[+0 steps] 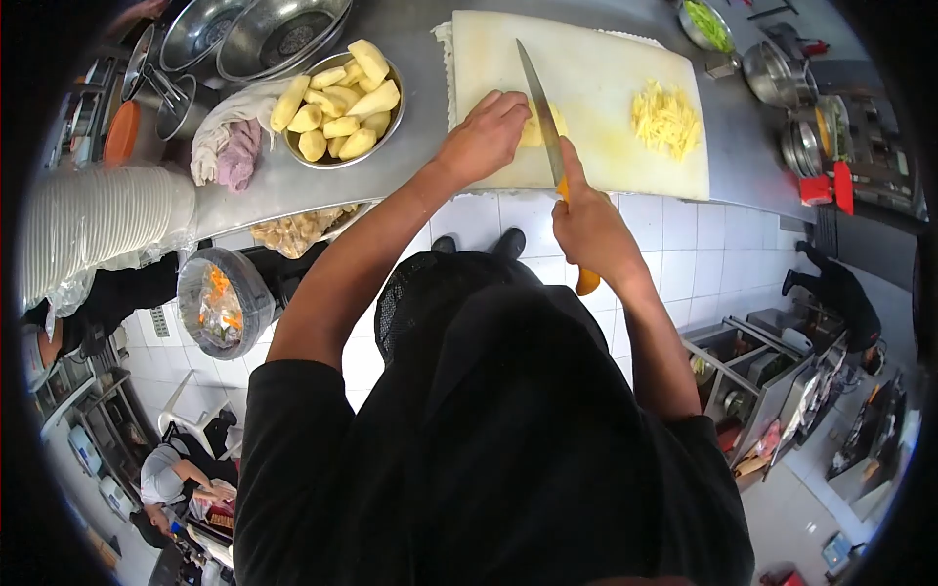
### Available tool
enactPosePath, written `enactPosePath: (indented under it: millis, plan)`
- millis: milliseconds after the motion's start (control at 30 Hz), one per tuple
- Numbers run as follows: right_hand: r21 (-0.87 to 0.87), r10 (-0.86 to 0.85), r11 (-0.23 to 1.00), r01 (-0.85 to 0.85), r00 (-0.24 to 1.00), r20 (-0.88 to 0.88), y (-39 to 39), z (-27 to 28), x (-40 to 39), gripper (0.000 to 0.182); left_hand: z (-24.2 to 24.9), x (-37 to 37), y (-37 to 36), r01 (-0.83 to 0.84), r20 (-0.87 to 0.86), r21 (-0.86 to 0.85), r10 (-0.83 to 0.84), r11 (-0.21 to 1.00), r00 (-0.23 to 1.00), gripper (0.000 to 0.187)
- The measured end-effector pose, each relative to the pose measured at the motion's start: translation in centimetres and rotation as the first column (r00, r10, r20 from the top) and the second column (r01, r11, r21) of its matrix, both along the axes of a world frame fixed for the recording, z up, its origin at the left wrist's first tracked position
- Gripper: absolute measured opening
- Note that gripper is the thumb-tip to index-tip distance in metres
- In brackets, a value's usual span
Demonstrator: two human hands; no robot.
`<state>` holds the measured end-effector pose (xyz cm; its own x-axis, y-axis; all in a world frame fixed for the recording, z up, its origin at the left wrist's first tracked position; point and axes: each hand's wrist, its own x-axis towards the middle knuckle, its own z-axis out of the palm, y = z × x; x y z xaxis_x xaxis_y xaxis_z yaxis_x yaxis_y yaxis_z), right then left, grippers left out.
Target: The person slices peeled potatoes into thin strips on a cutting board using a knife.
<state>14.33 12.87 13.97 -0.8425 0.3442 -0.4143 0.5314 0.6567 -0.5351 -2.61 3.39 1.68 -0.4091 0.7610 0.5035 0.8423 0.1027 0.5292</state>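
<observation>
My right hand [593,223] is closed round the orange handle of a long knife [543,113], its index finger laid along the blade. The blade stands beside pale yellow potato slices [549,125] on a white cutting board [611,59]. My left hand [490,132] has its fingers curled and presses on the left side of those slices, close to the blade. Farther right on the board lies a pile of thin yellow strips [666,121]. Left of the board, a metal bowl [396,115] holds several peeled potatoes [340,127].
Left of the potatoes are cloths [234,146], metal bowls [283,39] and stacked plates [117,220]. A lined bin [227,303] stands below the counter. At upper right are a bowl of green vegetables [707,26] and metal pans [779,76]. Other people work at both sides.
</observation>
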Motion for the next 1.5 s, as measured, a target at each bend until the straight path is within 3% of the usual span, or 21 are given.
enactPosePath:
  millis: [333, 433, 633, 767, 967, 1067, 1167, 1267, 1367, 1500]
  plan:
    - [0.085, 0.033, 0.996, -0.016, 0.979, -0.199, 1.3, -6.0, -3.5, 0.079, -0.3, 0.1, 0.0, -0.009, 0.014, -0.01, 0.01, 1.0, 1.0, 0.017]
    - [-0.201, -0.092, 0.976, 0.082, 0.995, -0.041, 3.6, -3.3, -7.0, 0.079, 0.0, 0.1, 0.0, -0.009, 0.028, -0.024, 0.01, 1.0, 1.0, 0.016]
    - [-0.19, -0.047, 0.98, 0.06, 0.996, 0.074, 2.2, 1.5, -4.6, 0.079, 0.3, 0.1, -0.1, -0.011, 0.053, 0.025, 0.01, 1.0, 0.999, 0.013]
    - [-0.165, -0.069, 0.983, 0.086, 0.992, 0.108, 0.2, 1.8, -2.2, 0.078, 0.2, 0.2, 0.0, -0.027, 0.065, 0.035, 0.024, 0.999, 0.998, 0.013]
    - [0.073, 0.037, 0.997, -0.026, 0.989, -0.143, -0.2, -1.7, -0.1, 0.078, -0.2, 0.0, 0.1, -0.024, 0.031, 0.031, 0.023, 0.999, 0.999, 0.014]
    - [0.012, -0.017, 1.0, 0.017, 0.999, -0.04, -0.5, -1.1, -0.7, 0.079, -0.1, 0.0, 0.1, -0.021, 0.029, -0.009, 0.021, 1.0, 0.999, 0.013]
    - [0.028, 0.008, 1.0, -0.003, 0.985, -0.174, 0.5, -5.2, -2.0, 0.08, -0.1, 0.1, 0.1, -0.024, -0.001, 0.027, 0.024, 0.999, 1.0, 0.013]
    - [-0.085, -0.048, 0.996, 0.037, 0.991, -0.125, 3.2, -6.3, -5.6, 0.08, -0.3, -0.1, 0.1, -0.013, 0.012, 0.025, 0.012, 1.0, 1.0, 0.013]
    - [-0.243, -0.104, 0.966, 0.089, 0.993, -0.049, 3.7, -1.8, -6.7, 0.079, -0.2, 0.0, 0.0, -0.022, 0.047, 0.015, 0.021, 1.0, 0.999, 0.013]
    - [-0.175, -0.05, 0.983, 0.062, 0.996, 0.072, 2.1, 1.5, -3.8, 0.077, 0.1, 0.1, 0.1, -0.033, 0.059, 0.046, 0.03, 0.998, 0.998, 0.012]
